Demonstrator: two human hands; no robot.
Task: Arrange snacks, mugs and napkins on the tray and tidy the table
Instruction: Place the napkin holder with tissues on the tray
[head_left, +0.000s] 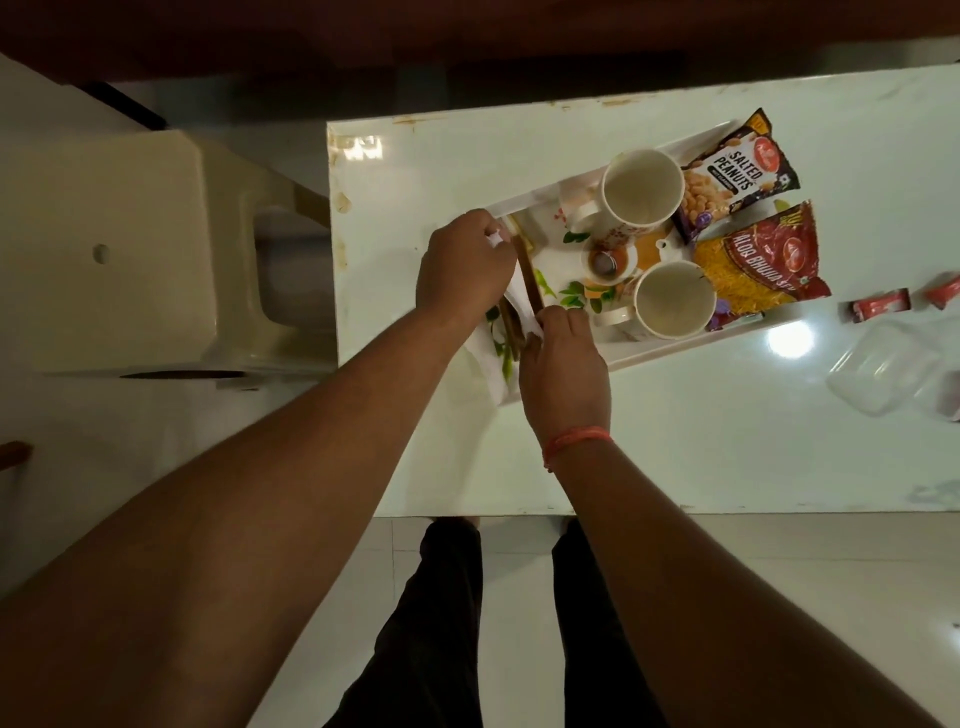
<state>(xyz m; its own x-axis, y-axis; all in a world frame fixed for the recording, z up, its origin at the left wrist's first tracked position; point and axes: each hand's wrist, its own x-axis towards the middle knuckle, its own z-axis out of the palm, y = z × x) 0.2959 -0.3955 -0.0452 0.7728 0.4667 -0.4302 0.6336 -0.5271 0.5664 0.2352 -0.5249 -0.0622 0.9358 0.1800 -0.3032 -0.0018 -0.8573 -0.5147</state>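
White table (675, 441), tray (675, 347), red sachets (880, 305), clear container (878, 366)

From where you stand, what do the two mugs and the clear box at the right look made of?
The two mugs look like glazed ceramic: thick cream walls, a soft sheen. The clear box looks like thin plastic: see-through, with glare on it.

Glossy white table (675, 441), rust-stained along its far and left edges, a ceiling light reflected as a bright spot (789, 340); cream plastic stool (145, 249) just left of it; pale tiled floor (779, 597); dark reddish-brown surface (467, 31) beyond.
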